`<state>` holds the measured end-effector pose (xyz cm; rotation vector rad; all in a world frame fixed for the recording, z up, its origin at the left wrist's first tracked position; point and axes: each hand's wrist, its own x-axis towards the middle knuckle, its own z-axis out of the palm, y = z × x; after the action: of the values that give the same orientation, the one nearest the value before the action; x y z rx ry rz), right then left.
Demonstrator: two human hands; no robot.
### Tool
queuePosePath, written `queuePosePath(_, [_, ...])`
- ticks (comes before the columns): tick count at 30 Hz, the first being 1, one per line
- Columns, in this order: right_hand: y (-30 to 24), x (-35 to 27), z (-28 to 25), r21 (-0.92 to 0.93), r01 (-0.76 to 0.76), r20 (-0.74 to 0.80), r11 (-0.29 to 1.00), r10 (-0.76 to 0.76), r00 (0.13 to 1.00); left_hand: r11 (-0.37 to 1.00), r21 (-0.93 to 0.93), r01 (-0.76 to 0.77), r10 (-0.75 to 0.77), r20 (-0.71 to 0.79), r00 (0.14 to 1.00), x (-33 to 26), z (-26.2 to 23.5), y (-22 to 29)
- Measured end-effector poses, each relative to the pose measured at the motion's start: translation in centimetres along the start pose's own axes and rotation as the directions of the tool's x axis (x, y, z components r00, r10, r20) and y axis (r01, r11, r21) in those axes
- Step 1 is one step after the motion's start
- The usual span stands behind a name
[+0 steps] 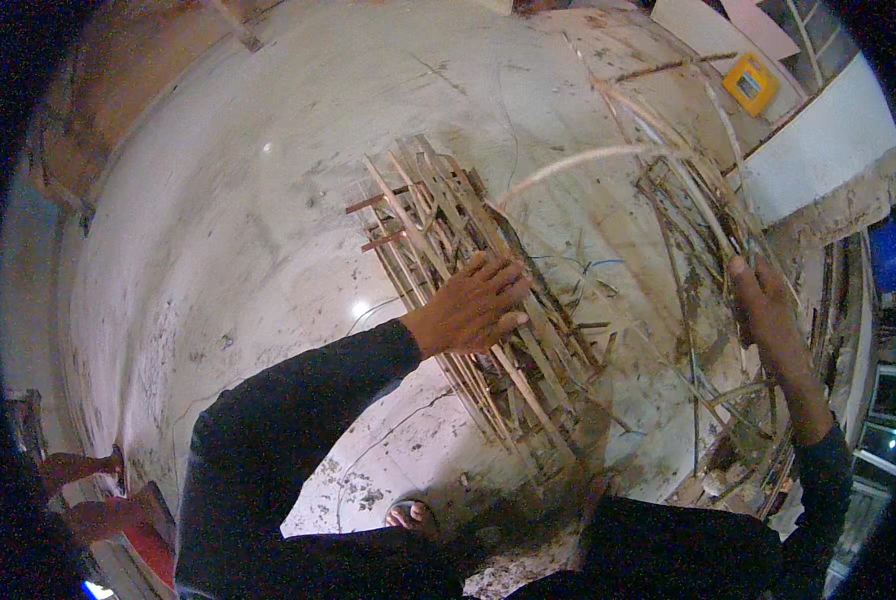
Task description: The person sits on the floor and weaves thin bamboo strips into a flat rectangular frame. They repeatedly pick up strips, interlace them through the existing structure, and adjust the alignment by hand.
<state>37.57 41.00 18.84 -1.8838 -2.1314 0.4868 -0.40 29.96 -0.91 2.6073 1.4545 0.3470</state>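
Observation:
A long stack of thin wooden strips (430, 215) lies on the floor in front of me, its ends uneven. Flat on top of it rests my left hand (476, 305), fingers stretched out and nothing gripped. Two reddish-brown crosspieces (380, 241) stick out from the stack's left side. My right hand (765, 305) reaches into a loose heap of sticks and strips (703, 190) at the right. Its thumb side shows by a pale stick, but the other fingers are hidden, so I cannot tell whether it grips anything. A long pale curved strip (583, 157) arches from the heap toward the stack.
Splinters and broken bits (593, 340) litter the floor right of the stack. A white board (818, 145) and a yellow box-like object (750, 85) are at the far right. Something blue (890, 255) stands at the right edge. Another person's limbs (83, 470) show at lower left.

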Motion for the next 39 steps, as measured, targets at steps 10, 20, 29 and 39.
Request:
queuePosePath(10, [-10.2, 0.9, -7.5, 0.185, 0.012, -0.079, 0.983, 0.002, 0.997, 1.000, 0.012, 0.006, -0.005, -0.090, 0.996, 0.1, 1.1, 0.0])
queuePosePath(20, [-17.2, 2.6, 1.6, 0.521, -0.154, 0.368, 0.840, -0.058, 0.928, 0.999, 0.011, 0.037, -0.036, -0.108, 0.993, -0.5, 1.2, 0.6])
queuePosePath(29, [-16.6, 2.0, 18.0, 0.616, -0.324, 0.661, 0.718, -0.247, 0.709, 0.969, 0.247, -0.025, 0.068, -0.168, 0.983, -2.5, 2.1, 0.4])
queuePosePath(39, [-16.7, 1.4, 23.5, 0.601, -0.544, 0.769, 0.586, -0.237, 0.594, 0.998, -0.048, 0.033, -0.039, -0.143, 0.989, -7.1, -0.9, 2.9])
